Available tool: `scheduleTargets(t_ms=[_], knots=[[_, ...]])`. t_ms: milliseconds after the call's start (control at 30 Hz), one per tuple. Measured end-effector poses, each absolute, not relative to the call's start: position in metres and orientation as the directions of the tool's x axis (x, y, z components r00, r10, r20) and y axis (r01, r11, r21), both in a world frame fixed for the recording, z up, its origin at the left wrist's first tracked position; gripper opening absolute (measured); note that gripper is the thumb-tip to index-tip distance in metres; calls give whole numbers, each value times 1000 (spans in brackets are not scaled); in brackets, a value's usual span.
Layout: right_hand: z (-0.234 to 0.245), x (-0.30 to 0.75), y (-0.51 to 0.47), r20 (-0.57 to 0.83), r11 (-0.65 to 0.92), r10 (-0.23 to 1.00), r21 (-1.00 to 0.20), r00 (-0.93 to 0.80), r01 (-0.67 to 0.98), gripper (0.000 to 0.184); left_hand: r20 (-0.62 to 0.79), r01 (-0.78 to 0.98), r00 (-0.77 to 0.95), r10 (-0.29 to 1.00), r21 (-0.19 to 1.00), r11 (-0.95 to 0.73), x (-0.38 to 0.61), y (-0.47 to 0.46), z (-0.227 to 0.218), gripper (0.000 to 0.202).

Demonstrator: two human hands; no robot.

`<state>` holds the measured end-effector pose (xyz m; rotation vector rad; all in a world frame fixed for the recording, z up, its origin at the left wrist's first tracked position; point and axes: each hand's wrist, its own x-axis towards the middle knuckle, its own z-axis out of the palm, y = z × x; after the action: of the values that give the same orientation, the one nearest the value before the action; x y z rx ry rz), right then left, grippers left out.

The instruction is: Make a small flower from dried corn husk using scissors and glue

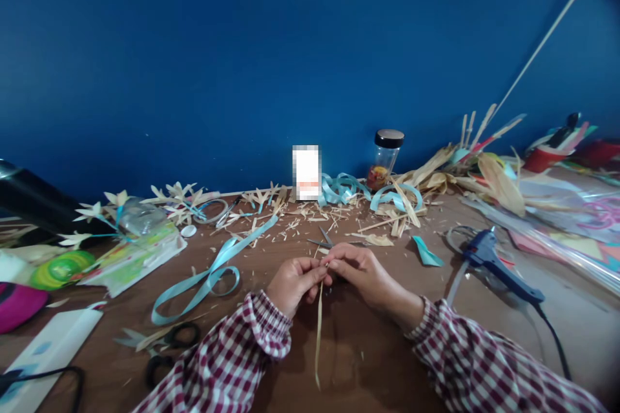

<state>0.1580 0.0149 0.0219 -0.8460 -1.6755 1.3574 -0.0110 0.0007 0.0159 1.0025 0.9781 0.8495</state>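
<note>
My left hand [294,282] and my right hand [361,272] meet above the brown table [368,361], both in checked red-and-white sleeves. Their fingertips pinch the top of a thin pale straw strip [318,329] that hangs down toward me. A small pair of scissors [325,242] lies on the table just beyond my fingers. Straw scraps are scattered behind them.
A light blue ribbon [213,274] lies to the left, black-handled scissors [169,342] near my left sleeve. A blue glue gun [494,261] with its cable rests at right. A black-lidded jar [385,158], dried husks [436,174] and straw flowers [174,197] line the blue wall.
</note>
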Motion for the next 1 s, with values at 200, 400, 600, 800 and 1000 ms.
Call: scheduleTargets(t_ms=[200, 400, 600, 800, 1000], knots=[[21, 160, 16, 76, -17, 824, -987, -561, -159, 15, -263, -107, 421, 868, 936, 335, -12, 0, 22, 27], [27, 163, 17, 104, 73, 790, -994, -605, -76, 15, -288, -132, 456, 842, 914, 384, -11, 0, 22, 29], [31, 164, 16, 112, 159, 791, -987, -602, 25, 15, -291, -171, 439, 850, 902, 397, -11, 0, 21, 27], [31, 162, 15, 123, 212, 825, -972, -552, 101, 15, -294, -148, 433, 852, 909, 389, -11, 1, 23, 28], [31, 161, 16, 155, 254, 875, -953, -459, 163, 15, -308, -160, 426, 851, 900, 406, -11, 1, 20, 28]])
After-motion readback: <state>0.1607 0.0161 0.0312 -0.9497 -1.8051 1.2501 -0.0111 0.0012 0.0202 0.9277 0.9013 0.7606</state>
